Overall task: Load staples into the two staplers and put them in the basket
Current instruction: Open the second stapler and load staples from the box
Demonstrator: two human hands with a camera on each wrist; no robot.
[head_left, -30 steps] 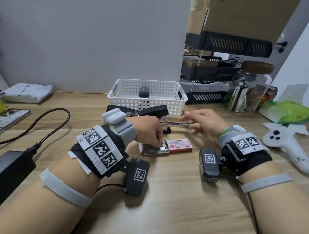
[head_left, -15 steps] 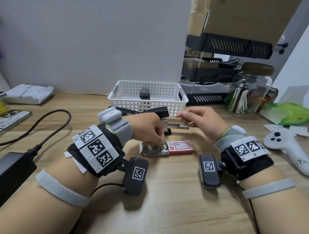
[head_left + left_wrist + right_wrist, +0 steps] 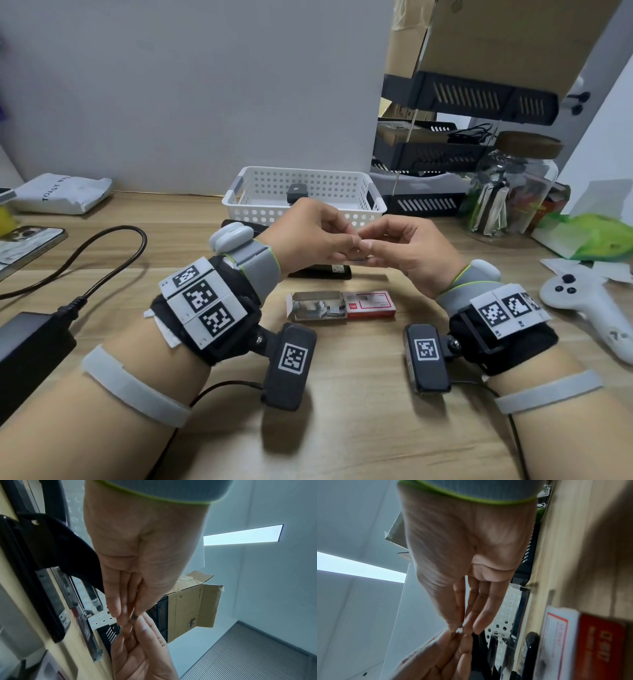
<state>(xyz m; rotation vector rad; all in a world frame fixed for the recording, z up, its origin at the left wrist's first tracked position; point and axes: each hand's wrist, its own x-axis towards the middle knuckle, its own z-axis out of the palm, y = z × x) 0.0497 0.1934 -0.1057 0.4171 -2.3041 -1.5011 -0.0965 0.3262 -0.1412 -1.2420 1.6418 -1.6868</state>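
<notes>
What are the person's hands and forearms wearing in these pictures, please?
Each bare forearm carries a pale grey strap. Black wrist braces bear white square-code tags, with a black tagged camera block hanging below and a thin black cable. Grey cuffs edged in lime green end at the bare left hand and right hand.

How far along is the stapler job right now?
Done, it seems: one stapler already sits in the basket. In hand: the left hand and right hand meet fingertip to fingertip above the second stapler, which lies open on the desk; they seem to pinch a small staple strip, too small to confirm. The staple box lies open. Left: load, close, put it in the basket.
</notes>
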